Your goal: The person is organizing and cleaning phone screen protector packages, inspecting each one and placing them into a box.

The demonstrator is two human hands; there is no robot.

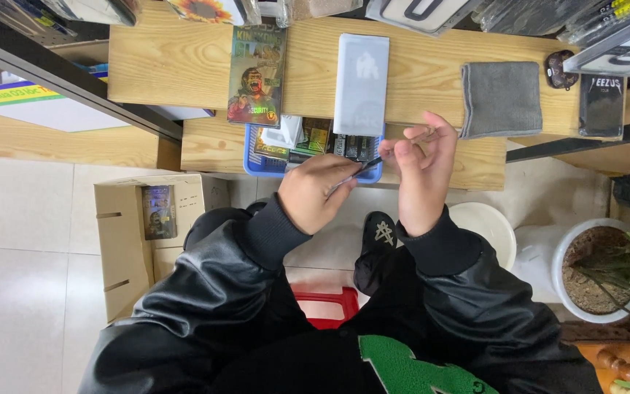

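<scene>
- The left hand [320, 191] is curled, its fingertips pinching one end of a thin dark strip [368, 165]; the right hand [423, 169] pinches the other end, fingers bunched upward.
- The strip sits between both hands, just over the front edge of the wooden table [432, 73].
- A blue basket [257, 162] of small packets lies right behind the hands.
- A tall flat package with a roaring ape picture [257, 75] lies on the table, beside a pale frosted rectangular package [361, 84].
- A folded grey cloth [501, 98] lies to the right, a black square package [601, 105] beyond it.
- A cardboard box [140, 241] on the floor bears a small picture packet [159, 211].
</scene>
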